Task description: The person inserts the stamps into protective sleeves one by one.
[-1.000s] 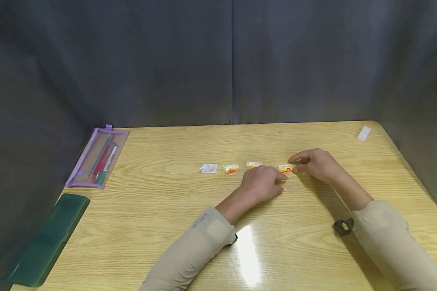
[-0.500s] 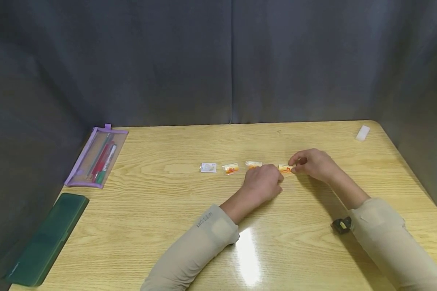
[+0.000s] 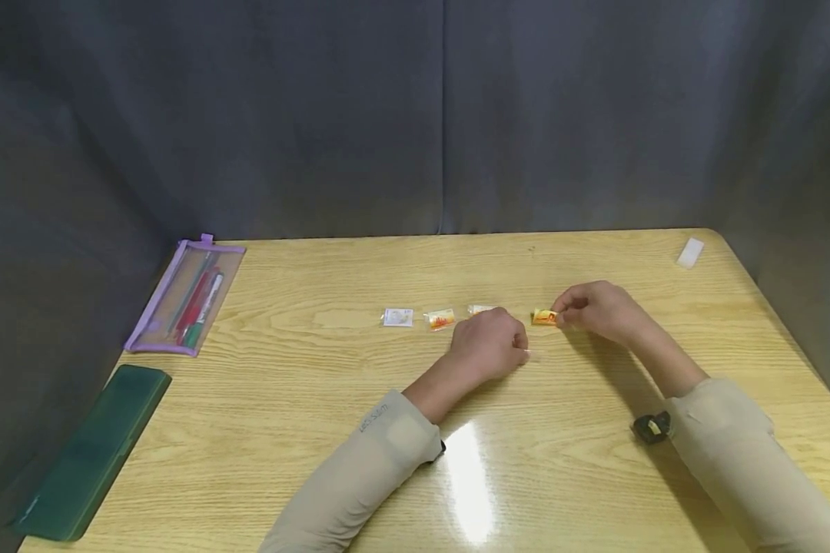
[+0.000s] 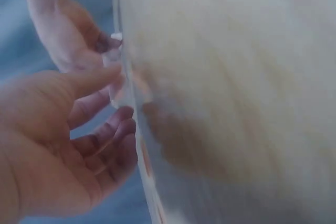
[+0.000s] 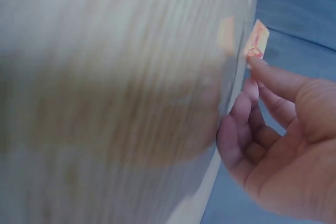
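Note:
Between its thumb and fingertips, my right hand (image 3: 600,311) pinches a small orange-and-yellow stamp (image 3: 544,317), tilted up near the tabletop. Its serrated edge shows in the right wrist view, where the stamp (image 5: 257,40) stands beyond the thumb tip. My left hand (image 3: 487,343) is just left of it, fingers bent, with a small clear plastic sleeve (image 4: 119,90) at its thumb and fingertips. Left of that hand lie a white stamp (image 3: 397,317), an orange stamp (image 3: 440,319) and another light stamp (image 3: 479,309), partly hidden by the hand.
A purple-edged mesh pouch (image 3: 187,296) with pens lies at the table's left, above a dark green case (image 3: 97,453). At the far right corner sits a small white block (image 3: 690,253). Dark curtains (image 3: 443,115) close off the back and sides.
My left hand has drawn slightly left, apart from the orange stamp, with the clear sleeve at its fingers. The right hand keeps the stamp, now tilted up, and has shifted slightly right.

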A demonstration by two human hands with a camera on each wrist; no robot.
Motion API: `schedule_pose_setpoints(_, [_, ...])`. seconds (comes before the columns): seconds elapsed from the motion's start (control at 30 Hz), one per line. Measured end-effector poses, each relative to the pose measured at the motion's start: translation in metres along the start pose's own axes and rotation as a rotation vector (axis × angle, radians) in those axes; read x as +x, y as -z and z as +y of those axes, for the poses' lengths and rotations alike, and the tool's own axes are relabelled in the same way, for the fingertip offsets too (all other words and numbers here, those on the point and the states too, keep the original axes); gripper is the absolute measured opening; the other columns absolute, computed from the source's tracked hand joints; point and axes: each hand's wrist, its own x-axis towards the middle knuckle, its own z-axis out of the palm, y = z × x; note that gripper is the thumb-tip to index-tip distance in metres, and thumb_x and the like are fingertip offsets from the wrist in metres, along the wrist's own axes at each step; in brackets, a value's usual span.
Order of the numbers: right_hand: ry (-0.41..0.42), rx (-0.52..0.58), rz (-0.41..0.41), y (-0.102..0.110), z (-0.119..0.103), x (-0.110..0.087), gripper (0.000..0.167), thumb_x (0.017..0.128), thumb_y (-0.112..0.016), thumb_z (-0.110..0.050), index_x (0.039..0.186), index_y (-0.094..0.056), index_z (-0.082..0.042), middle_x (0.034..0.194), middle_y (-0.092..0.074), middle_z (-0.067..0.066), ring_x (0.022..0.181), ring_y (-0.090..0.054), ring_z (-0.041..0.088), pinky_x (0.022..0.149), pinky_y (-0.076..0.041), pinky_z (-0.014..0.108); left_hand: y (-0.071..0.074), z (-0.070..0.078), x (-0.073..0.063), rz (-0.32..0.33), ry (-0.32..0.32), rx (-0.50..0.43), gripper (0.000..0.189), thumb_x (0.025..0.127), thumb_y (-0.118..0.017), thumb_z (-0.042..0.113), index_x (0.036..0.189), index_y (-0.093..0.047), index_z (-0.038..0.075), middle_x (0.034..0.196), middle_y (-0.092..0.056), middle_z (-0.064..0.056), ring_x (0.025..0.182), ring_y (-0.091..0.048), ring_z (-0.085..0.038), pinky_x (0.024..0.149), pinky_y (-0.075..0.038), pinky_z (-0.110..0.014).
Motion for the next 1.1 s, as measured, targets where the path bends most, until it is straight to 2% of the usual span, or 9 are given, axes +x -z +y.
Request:
schedule_pose_setpoints(0.17, [-0.033, 0.083, 0.028, 0.003, 0.001, -0.006, 0.018, 0.099, -0.067, -0.023, 0.110, -0.074, -0.010, 0.102, -0.074, 0.006, 0.086, -0.061, 0.019, 0.075, -0.048, 0.030, 0.017, -0.016, -0.003, 0.029, 0.021, -0.159, 0.010, 0.096, -0.069, 0.031, 0.091, -0.078, 0.033, 0.106, -0.073, 0.014, 0.092, -0.065, -0.008, 0.062, -0.050, -0.027])
schedule_pose_setpoints(0.33, [-0.061, 0.280, 0.044, 0.004, -0.001, -0.009, 0.026, 0.100, -0.065, -0.021, 0.118, -0.069, -0.002, 0.104, -0.075, 0.011, 0.087, -0.068, 0.012, 0.075, -0.060, 0.028, 0.031, -0.030, -0.005, 0.030, 0.054, -0.268, 0.008, 0.096, -0.070, 0.035, 0.092, -0.076, 0.033, 0.100, -0.073, 0.017, 0.084, -0.063, -0.008, 0.061, -0.047, -0.026])
schedule_pose_setpoints(0.5, [-0.032, 0.441, 0.038, 0.006, -0.012, -0.011, 0.031, 0.102, -0.061, -0.019, 0.125, -0.063, 0.002, 0.110, -0.076, 0.010, 0.094, -0.072, 0.010, 0.083, -0.062, 0.029, 0.039, -0.050, -0.010, 0.059, 0.006, -0.409, 0.006, 0.098, -0.069, 0.031, 0.096, -0.072, 0.027, 0.100, -0.072, 0.010, 0.079, -0.062, -0.011, 0.062, -0.048, -0.026])
schedule_pose_setpoints(0.6, [0.003, 0.517, 0.041, 0.006, -0.024, -0.013, 0.031, 0.102, -0.062, -0.018, 0.125, -0.061, 0.003, 0.106, -0.076, 0.003, 0.097, -0.073, 0.011, 0.087, -0.061, 0.030, 0.043, -0.060, -0.013, 0.051, -0.025, -0.491, 0.004, 0.099, -0.068, 0.028, 0.097, -0.069, 0.024, 0.098, -0.070, 0.004, 0.074, -0.062, -0.014, 0.061, -0.048, -0.026])
schedule_pose_setpoints(0.7, [0.046, 0.583, 0.049, 0.003, -0.037, -0.013, 0.031, 0.101, -0.063, -0.015, 0.124, -0.060, 0.005, 0.100, -0.076, -0.002, 0.095, -0.073, 0.012, 0.087, -0.061, 0.030, 0.045, -0.065, -0.017, 0.036, -0.017, -0.538, 0.003, 0.099, -0.067, 0.026, 0.101, -0.068, 0.024, 0.099, -0.068, 0.001, 0.074, -0.063, -0.017, 0.060, -0.050, -0.028])
schedule_pose_setpoints(0.8, [0.076, 0.605, 0.044, -0.001, -0.047, -0.012, 0.033, 0.102, -0.061, -0.013, 0.130, -0.060, 0.005, 0.099, -0.074, -0.002, 0.095, -0.072, 0.013, 0.088, -0.061, 0.030, 0.045, -0.070, -0.022, 0.025, -0.001, -0.630, 0.011, 0.100, -0.065, 0.022, 0.110, -0.070, 0.020, 0.102, -0.066, -0.002, 0.081, -0.068, -0.025, 0.065, -0.054, -0.032])
schedule_pose_setpoints(0.93, [0.075, 0.599, 0.026, -0.007, -0.057, -0.011, 0.037, 0.103, -0.060, -0.013, 0.136, -0.059, 0.002, 0.099, -0.072, -0.006, 0.097, -0.071, 0.011, 0.089, -0.059, 0.026, 0.045, -0.079, -0.028, 0.021, 0.038, -0.836, 0.023, 0.100, -0.065, 0.014, 0.123, -0.069, 0.017, 0.101, -0.064, -0.007, 0.085, -0.069, -0.037, 0.069, -0.056, -0.038])
schedule_pose_setpoints(1.03, [0.069, 0.616, 0.038, -0.010, -0.062, -0.010, 0.035, 0.102, -0.061, -0.014, 0.133, -0.060, 0.002, 0.097, -0.072, -0.009, 0.094, -0.070, 0.010, 0.087, -0.059, 0.025, 0.045, -0.084, -0.031, 0.051, 0.056, -0.976, 0.037, 0.098, -0.066, 0.008, 0.132, -0.064, 0.020, 0.097, -0.064, -0.012, 0.077, -0.065, -0.034, 0.067, -0.054, -0.038])
schedule_pose_setpoints(1.1, [0.079, 0.644, 0.053, -0.011, -0.066, -0.009, 0.032, 0.101, -0.062, -0.012, 0.129, -0.061, 0.003, 0.095, -0.071, -0.008, 0.091, -0.070, 0.010, 0.086, -0.060, 0.026, 0.045, -0.087, -0.032, 0.082, 0.057, -1.045, 0.047, 0.096, -0.067, 0.004, 0.140, -0.058, 0.021, 0.095, -0.066, -0.015, 0.073, -0.064, -0.028, 0.067, -0.054, -0.036])
